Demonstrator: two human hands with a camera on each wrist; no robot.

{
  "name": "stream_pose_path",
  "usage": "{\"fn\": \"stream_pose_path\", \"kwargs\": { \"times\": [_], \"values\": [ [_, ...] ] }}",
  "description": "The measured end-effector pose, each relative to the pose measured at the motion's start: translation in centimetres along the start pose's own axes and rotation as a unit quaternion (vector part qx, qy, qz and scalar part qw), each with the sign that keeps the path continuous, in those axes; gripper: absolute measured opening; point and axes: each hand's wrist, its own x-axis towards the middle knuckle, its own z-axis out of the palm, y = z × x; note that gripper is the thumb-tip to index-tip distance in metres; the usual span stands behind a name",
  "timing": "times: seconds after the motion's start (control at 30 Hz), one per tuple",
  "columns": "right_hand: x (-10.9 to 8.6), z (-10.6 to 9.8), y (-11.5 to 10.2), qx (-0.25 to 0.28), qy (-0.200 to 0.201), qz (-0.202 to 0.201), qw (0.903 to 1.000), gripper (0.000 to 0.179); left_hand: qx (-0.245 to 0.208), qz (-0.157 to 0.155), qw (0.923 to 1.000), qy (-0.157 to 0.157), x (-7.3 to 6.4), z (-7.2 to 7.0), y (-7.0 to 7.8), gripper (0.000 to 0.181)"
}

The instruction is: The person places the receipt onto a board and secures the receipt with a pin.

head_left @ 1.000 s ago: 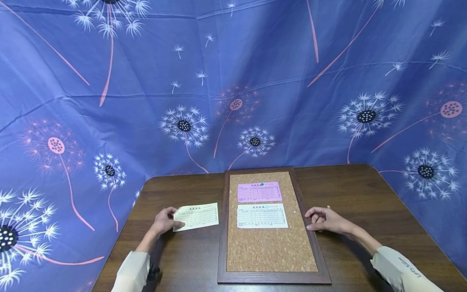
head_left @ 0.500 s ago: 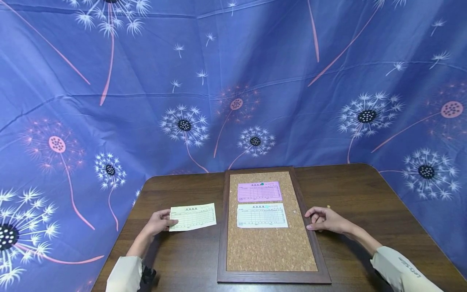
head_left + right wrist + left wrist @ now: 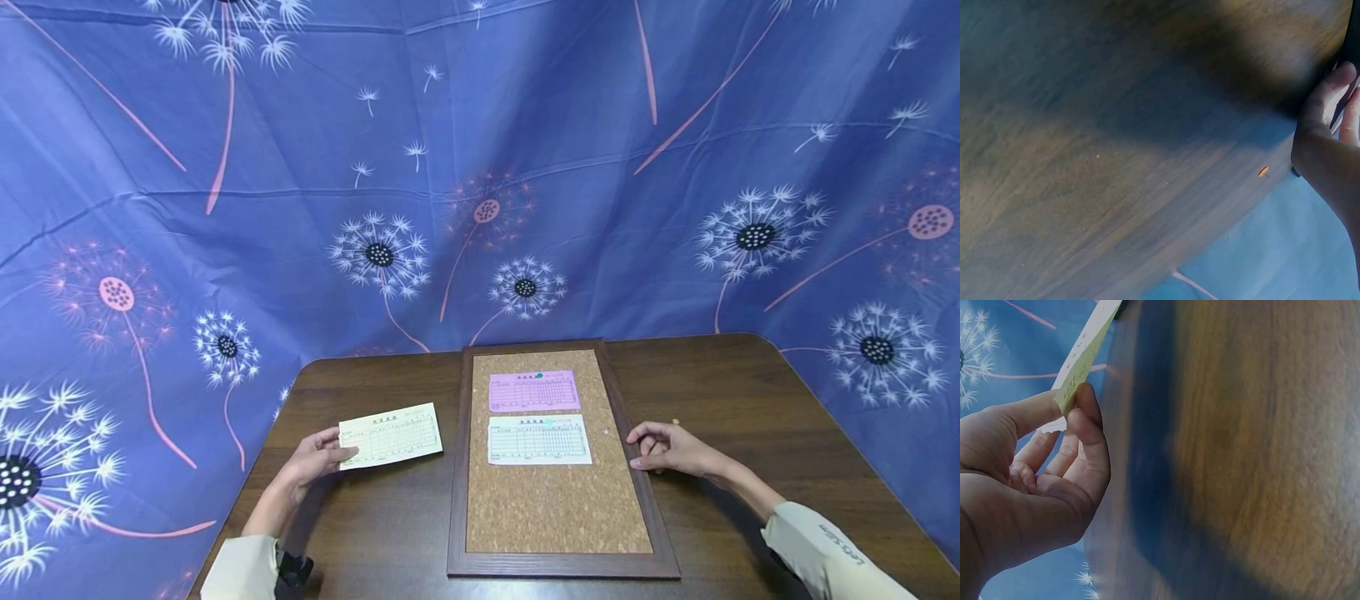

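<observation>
A pale yellow printed form (image 3: pixel 390 435) is pinched by my left hand (image 3: pixel 315 458) between thumb and fingers at its left end. The form is raised and tilted above the table, left of the cork board (image 3: pixel 555 512); the left wrist view shows the slip (image 3: pixel 1082 369) nearly edge-on. My right hand (image 3: pixel 671 450) grips the board's right frame edge with thumb and bent fingers; part of this grip is hidden in the right wrist view. A pink form (image 3: pixel 525 400) is tacked to the cork with a green tack, above a white form (image 3: pixel 517 446) bearing a pale cyan tack.
On the dark wooden table (image 3: pixel 750 392) an orange thumbtack (image 3: pixel 1264 170) lies just beyond my right hand. A blue cloth (image 3: pixel 585 208) with dandelion print hangs behind the table's far edge.
My left hand has drawn a little to the left with the yellow form, which is now tilted with its right end raised. The right hand and the board have stayed in place.
</observation>
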Motion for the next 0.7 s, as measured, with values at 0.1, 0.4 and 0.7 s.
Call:
{"fn": "stream_pose_path", "kwargs": {
  "times": [0.1,0.4,0.7],
  "values": [
    [0.0,0.0,-0.1,-0.004,0.003,0.005,1.0,0.036,-0.012,-0.001,0.9999,-0.001,0.0,0.2,0.5,0.058],
    [-0.2,0.1,-0.3,-0.013,0.008,0.009,0.9998,0.036,-0.029,0.004,0.9995,-0.009,-0.1,1.3,1.7,0.06],
    [-0.1,0.1,-0.3,-0.013,0.005,0.012,0.9998,0.035,-0.035,0.014,0.9984,-0.042,0.0,3.3,2.3,0.058]
  ]
}}
